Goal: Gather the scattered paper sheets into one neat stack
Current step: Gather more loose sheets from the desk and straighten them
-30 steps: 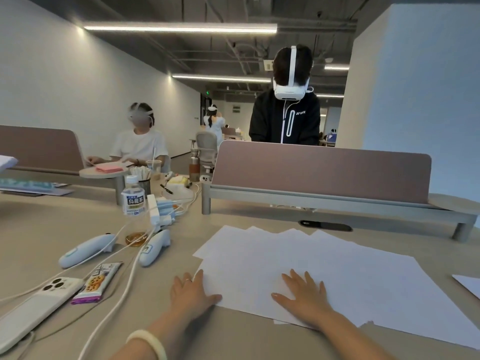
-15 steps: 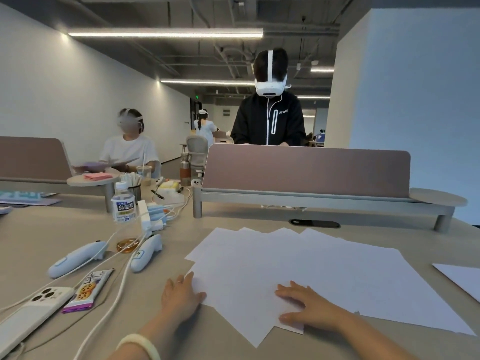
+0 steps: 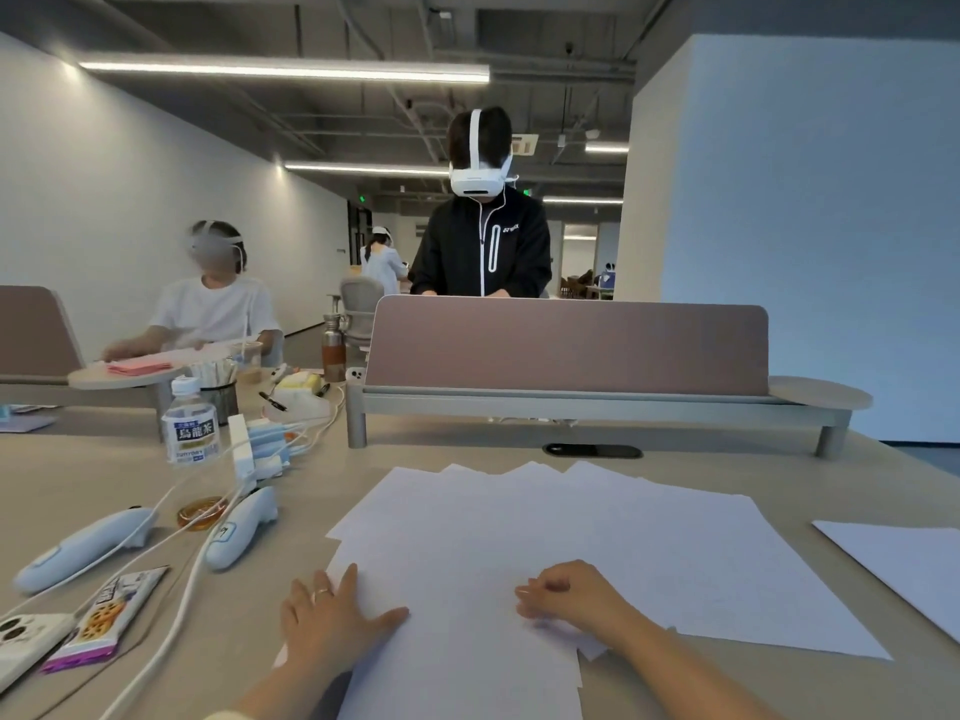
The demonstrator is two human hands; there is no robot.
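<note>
Desk [image 3: 441,454]: a wide beige top that lay under the pile and went out past it on every side.
Screen [image 3: 571,345]: a brown panel on grey legs that stood upright behind the pile, well apart from it.
Pile [image 3: 519,522]: white sheets that lay flat and overlapping in a loose fan, with corners sticking out at the far edge and the near right edge. It was not squared.
Lone sheet [image 3: 904,563]: one more white sheet, flat, to the right of the pile and apart from it.
Left hand [image 3: 327,621]: it lay flat and relaxed at the near left corner of the pile. The fingers were straight, the thumb was on the paper, and a ring [image 3: 322,592] was on one finger.
Right hand [image 3: 571,597]: it rested on top of the pile near the front, with the fingers curled into a loose fist.
Controllers [image 3: 83,548] [image 3: 239,527]: two pale ones with white cables, left of the pile.
Bottle [image 3: 189,428]: it stood upright, far left of the pile and further back.
Snack [image 3: 104,621]: a wrapped bar, left of the pile, near the front.
Phone [image 3: 26,641]: white, furthest left of the pile.
</note>
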